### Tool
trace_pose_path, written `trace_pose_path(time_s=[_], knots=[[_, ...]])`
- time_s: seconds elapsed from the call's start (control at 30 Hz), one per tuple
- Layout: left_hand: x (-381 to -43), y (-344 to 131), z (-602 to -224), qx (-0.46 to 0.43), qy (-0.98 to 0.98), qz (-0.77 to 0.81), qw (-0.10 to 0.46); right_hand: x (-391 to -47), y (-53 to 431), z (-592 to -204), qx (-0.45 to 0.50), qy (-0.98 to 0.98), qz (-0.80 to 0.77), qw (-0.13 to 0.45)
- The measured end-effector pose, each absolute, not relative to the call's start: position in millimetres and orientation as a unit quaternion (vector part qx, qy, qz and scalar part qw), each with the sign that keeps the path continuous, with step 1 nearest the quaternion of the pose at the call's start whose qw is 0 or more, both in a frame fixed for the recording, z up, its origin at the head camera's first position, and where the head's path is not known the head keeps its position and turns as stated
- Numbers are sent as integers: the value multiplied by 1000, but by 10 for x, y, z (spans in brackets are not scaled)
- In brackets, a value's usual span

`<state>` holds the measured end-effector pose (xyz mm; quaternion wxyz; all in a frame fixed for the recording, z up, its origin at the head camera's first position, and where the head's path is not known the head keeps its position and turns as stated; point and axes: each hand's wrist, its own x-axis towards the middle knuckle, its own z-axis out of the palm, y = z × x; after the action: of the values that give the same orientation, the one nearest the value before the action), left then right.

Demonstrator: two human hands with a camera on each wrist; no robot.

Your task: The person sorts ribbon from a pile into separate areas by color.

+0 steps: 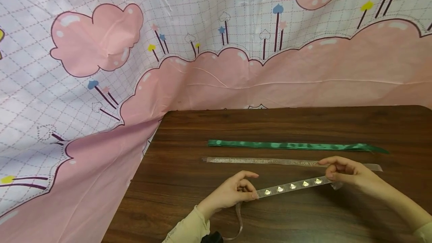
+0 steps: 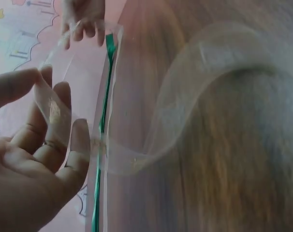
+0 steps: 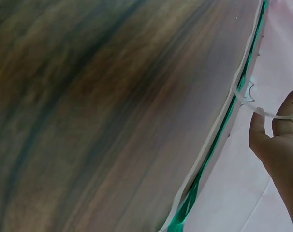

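Observation:
A sheer, whitish ribbon with gold diamond-like motifs [image 1: 293, 186] stretches between both hands above the table, its right side slightly higher. My left hand [image 1: 236, 189] pinches it between thumb and finger. From below that hand a loose tail [image 1: 240, 218] curves down toward the front edge of the view; in the left wrist view this slack [image 2: 173, 111] makes a wide, blurred curl. At the other side, my right hand [image 1: 347, 172] pinches the ribbon near a short crumpled end [image 1: 336, 186]. That hand overlaps a pale ribbon with "JUST FOR YOU" lettering [image 1: 270, 161] lying behind it.
A shiny green ribbon [image 1: 287, 145] lies straight across the dark wooden table [image 1: 189, 126], behind the lettered one and roughly parallel to it. Pink and white patterned cloth [image 1: 216, 81] hangs behind the table and along its left side. A black object [image 1: 212, 237] sits by the left sleeve.

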<state>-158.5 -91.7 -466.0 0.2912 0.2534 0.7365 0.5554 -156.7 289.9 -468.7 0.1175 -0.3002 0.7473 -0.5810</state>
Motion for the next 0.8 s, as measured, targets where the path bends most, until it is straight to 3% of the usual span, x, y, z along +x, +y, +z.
trace_pose_path(time_s=[0.33, 0.8], knots=[[-1715, -1122, -4583, 217, 711, 582, 330, -1597, 3066, -4722, -295, 738, -592, 134], [-2050, -1451, -4618, 220, 741, 541, 333, -1542, 3400, -4857, -233, 812, -528, 84]])
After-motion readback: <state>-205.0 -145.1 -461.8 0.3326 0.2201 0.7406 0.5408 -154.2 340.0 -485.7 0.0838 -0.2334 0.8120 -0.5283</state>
